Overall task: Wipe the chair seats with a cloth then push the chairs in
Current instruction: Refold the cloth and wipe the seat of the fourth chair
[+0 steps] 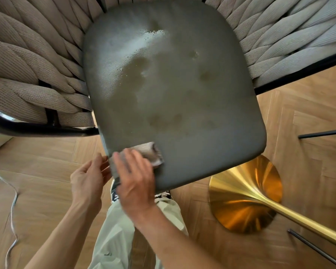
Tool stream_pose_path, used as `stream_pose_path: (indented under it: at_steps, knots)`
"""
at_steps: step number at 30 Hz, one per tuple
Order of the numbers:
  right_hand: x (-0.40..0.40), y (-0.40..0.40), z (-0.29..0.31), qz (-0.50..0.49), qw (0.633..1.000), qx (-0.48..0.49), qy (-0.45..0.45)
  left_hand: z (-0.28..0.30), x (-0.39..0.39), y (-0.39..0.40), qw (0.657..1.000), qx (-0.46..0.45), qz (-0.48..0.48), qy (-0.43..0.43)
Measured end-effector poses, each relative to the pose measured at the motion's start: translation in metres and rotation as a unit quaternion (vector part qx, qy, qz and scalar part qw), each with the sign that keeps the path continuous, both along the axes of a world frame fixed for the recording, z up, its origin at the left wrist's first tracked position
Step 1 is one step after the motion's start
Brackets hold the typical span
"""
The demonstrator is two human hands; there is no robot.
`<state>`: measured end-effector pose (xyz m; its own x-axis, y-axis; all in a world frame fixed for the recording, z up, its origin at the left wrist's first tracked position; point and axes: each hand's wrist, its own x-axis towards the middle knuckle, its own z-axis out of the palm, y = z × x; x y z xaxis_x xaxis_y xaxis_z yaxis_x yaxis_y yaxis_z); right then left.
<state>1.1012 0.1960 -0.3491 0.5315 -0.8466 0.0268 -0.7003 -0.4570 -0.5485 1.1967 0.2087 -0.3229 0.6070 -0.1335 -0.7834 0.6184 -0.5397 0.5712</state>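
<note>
A chair with a dark grey padded seat (182, 94) fills the view, ringed by a beige woven-rope back (27, 61). Wet streaks and damp patches shine across the seat's middle and upper part. My right hand (136, 179) lies flat on a small grey cloth (150, 153), pressing it onto the seat's near left corner. My left hand (87, 179) rests with its fingertips touching the seat's near left edge, holding nothing.
A shiny gold flared table base (246, 195) stands on the wooden floor at the right, close to the seat's front corner. Thin black chair legs (322, 133) show at the far right. A white cable (12, 210) trails on the floor at the left.
</note>
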Motion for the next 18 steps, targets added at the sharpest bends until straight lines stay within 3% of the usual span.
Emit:
stream_pose_path:
  at_steps: [3,7,12,18]
  knots:
    - [0.02,0.011,0.001,0.046,0.999,-0.007,0.022,0.006,0.0,-0.001,1.0,0.024,-0.001,-0.001]
    - [-0.01,-0.019,-0.001,0.044,0.997,-0.042,0.035,0.006,0.001,-0.005,1.0,-0.008,-0.006,0.022]
    - [-0.094,-0.095,0.0,-0.072,0.992,-0.064,0.083,-0.002,0.001,-0.005,0.999,0.008,-0.039,-0.004]
    - [-0.188,-0.192,0.003,-0.251,0.953,-0.058,0.162,-0.014,0.01,-0.002,0.997,0.029,-0.077,-0.006]
